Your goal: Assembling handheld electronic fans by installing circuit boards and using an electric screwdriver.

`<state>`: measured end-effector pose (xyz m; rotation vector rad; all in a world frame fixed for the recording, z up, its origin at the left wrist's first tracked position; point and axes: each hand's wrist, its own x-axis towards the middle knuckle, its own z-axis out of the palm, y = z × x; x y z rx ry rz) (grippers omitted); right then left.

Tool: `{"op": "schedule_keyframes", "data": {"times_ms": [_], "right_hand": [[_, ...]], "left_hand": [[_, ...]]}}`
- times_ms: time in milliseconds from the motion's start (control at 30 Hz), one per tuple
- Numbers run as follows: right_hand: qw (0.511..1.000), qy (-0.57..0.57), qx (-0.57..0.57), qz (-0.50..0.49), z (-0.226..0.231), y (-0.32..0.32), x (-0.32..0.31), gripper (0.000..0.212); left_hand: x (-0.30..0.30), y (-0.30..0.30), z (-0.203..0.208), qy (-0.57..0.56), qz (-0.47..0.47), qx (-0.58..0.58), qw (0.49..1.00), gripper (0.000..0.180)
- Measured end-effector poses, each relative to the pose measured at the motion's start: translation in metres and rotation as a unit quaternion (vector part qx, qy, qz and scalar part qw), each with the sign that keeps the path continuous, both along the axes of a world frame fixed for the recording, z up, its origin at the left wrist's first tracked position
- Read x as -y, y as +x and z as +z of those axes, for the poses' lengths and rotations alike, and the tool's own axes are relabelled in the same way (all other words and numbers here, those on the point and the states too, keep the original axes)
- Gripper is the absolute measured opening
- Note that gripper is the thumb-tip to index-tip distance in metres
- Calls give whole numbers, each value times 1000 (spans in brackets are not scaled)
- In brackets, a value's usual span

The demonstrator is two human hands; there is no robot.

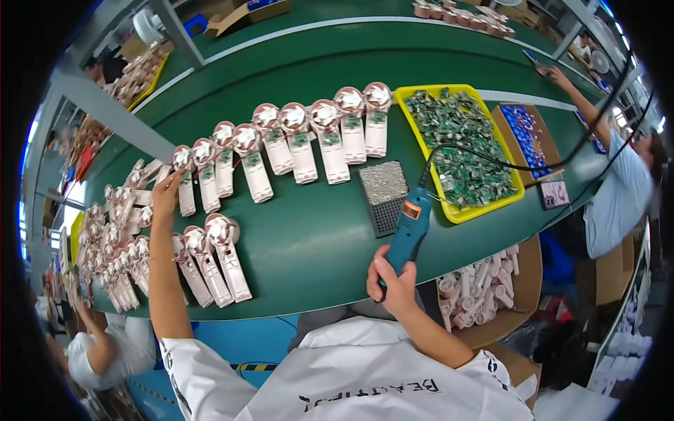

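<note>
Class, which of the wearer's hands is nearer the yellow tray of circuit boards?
Right. The right hand, holding a teal power tool, is off the near left corner of the yellow tray; the left hand is far left, by the pale housings.

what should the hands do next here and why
Perhaps draw the nearest pink fan toward the power driver: the left hand is right at that fan, while the right hand holds the driver well off to the right, by the yellow tray. Whether the left fingers grip the fan is unclear.
</note>
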<state>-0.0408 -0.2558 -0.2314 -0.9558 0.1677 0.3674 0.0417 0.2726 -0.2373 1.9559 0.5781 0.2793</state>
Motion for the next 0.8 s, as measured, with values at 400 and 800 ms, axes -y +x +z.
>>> {"op": "schedule_keyframes", "data": {"times_ms": [400, 800], "right_hand": [[965, -240, 62, -88, 35, 24, 90, 29], [901, -376, 98, -193, 20, 56, 103, 30]], "left_hand": [[202, -31, 88, 317, -87, 165, 930, 58], [460, 24, 33, 356, -274, 116, 886, 123]]}}
